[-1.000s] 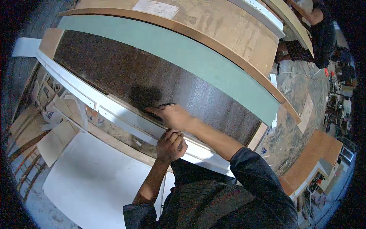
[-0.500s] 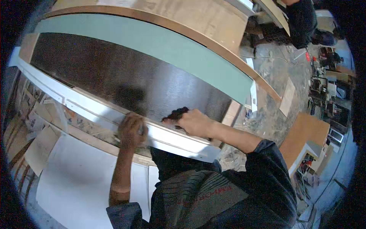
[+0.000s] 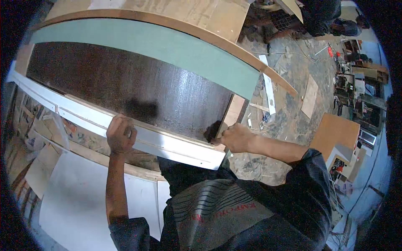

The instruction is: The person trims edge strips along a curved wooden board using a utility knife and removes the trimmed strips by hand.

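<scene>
A long panel with a dark brown, glossy face (image 3: 176, 94) lies before me, set between a pale green strip (image 3: 146, 44) on its far side and a white rail (image 3: 180, 149) on its near side. My left hand (image 3: 120, 134) is closed over the white rail, its fingers curled at the rail's inner edge. At the panel's right end, my right hand (image 3: 238, 138) is closed, fingertips pressed down by the corner where the rail meets a bare wood end piece (image 3: 234, 109). Whatever the right fingers hold, if anything, is hidden. A dark shadow falls beside them.
Beyond the green strip runs a curved brown edge (image 3: 167, 24) with plywood (image 3: 184, 12) behind it. White sheet (image 3: 92, 188) stands below left. Scraps, including a white strip (image 3: 269, 94), litter the floor (image 3: 289, 125). An orange-brown board (image 3: 335, 138) is at right. Another person (image 3: 322, 16) is at upper right.
My right hand has moved right along the inner edge of the rail to the panel's corner. My left hand stays on the rail, slightly further left. The view has shifted a little.
</scene>
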Action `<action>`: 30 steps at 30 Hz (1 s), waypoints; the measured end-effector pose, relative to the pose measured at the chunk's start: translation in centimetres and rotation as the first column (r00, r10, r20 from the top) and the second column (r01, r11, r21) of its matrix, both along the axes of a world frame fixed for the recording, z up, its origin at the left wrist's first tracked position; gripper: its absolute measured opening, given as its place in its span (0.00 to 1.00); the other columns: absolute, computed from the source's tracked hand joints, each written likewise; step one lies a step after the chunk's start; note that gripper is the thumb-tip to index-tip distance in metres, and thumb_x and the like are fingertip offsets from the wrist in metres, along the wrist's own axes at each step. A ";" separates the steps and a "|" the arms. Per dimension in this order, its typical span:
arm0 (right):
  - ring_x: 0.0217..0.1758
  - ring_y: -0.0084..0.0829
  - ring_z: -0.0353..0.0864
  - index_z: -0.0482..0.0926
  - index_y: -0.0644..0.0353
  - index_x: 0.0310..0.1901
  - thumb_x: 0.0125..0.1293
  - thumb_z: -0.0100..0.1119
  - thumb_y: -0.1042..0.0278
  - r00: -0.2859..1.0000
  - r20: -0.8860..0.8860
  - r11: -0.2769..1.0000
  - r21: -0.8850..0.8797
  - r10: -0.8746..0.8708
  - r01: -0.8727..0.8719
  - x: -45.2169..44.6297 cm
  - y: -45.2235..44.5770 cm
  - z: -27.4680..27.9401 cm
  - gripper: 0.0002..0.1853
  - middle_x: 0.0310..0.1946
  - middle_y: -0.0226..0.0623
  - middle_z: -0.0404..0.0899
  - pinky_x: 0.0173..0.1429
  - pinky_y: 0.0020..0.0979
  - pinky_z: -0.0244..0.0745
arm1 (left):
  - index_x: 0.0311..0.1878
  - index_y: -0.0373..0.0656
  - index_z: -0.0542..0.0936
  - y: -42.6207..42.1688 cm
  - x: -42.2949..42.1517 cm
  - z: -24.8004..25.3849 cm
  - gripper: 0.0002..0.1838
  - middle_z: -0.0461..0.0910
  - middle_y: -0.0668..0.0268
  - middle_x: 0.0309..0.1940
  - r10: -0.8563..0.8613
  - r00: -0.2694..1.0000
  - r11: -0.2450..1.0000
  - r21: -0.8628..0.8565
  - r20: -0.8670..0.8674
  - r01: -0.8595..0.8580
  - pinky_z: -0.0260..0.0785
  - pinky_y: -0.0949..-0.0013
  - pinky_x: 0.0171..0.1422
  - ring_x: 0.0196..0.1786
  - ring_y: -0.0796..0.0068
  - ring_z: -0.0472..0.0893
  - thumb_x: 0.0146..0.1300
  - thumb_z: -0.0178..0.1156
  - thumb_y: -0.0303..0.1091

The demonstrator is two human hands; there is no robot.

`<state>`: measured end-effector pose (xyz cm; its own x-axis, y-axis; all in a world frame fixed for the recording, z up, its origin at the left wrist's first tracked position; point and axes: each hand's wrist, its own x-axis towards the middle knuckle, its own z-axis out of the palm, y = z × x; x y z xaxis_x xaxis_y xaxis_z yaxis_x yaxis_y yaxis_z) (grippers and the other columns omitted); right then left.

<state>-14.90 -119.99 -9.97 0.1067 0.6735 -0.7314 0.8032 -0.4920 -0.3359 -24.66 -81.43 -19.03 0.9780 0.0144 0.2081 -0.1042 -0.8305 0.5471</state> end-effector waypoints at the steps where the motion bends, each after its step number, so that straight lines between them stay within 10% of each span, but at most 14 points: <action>1: 0.46 0.44 0.87 0.84 0.47 0.53 0.57 0.62 0.68 0.998 -0.057 1.000 0.019 -0.020 0.022 0.3 0.0 0.0 0.19 0.39 0.43 0.86 0.44 0.46 0.83 | 0.37 0.40 0.83 0.0 0.2 0.1 0.10 0.81 0.56 0.37 -0.011 0.999 1.000 0.000 0.030 0.011 0.75 0.54 0.53 0.47 0.50 0.81 0.50 0.63 0.30; 4: 0.37 0.47 0.86 0.71 0.32 0.69 0.58 0.57 0.72 0.996 -0.079 0.970 0.234 -0.045 0.062 1.3 -1.2 -1.2 0.36 0.35 0.45 0.86 0.42 0.46 0.81 | 0.36 0.39 0.82 -0.3 0.2 0.6 0.09 0.81 0.56 0.37 0.011 1.000 1.000 0.022 0.011 -0.012 0.76 0.55 0.52 0.47 0.52 0.81 0.49 0.63 0.29; 8: 0.41 0.50 0.86 0.74 0.38 0.67 0.59 0.60 0.68 0.964 -0.134 0.972 0.024 -0.228 0.234 4.0 2.3 0.5 0.31 0.38 0.49 0.85 0.44 0.49 0.81 | 0.35 0.39 0.82 0.1 -0.1 -0.6 0.09 0.81 0.57 0.36 0.025 0.999 1.000 -0.020 0.041 -0.024 0.76 0.55 0.51 0.44 0.53 0.81 0.48 0.64 0.28; 15: 0.41 0.50 0.86 0.68 0.41 0.71 0.60 0.57 0.71 0.921 -0.146 0.777 0.500 -0.360 0.383 4.1 18.0 -6.7 0.35 0.36 0.48 0.85 0.45 0.50 0.81 | 0.37 0.39 0.83 0.6 -0.1 0.0 0.11 0.81 0.57 0.40 -0.015 1.000 0.995 0.097 0.020 0.013 0.75 0.53 0.55 0.48 0.53 0.80 0.51 0.64 0.34; 30: 0.43 0.54 0.86 0.85 0.66 0.37 0.60 0.56 0.65 0.949 -0.133 0.829 0.462 -0.287 0.315 4.7 30.3 -9.3 0.13 0.35 0.57 0.84 0.47 0.49 0.82 | 0.34 0.37 0.81 1.0 0.2 -0.4 0.07 0.81 0.55 0.38 -0.036 0.999 0.995 -0.091 0.037 0.039 0.76 0.53 0.50 0.44 0.53 0.80 0.49 0.63 0.24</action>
<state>-10.23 -89.66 -19.23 0.3297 0.8792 -0.3439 0.6142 -0.4764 -0.6291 -24.43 -80.39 -19.40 0.9702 -0.0014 0.2421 -0.1549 -0.7719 0.6165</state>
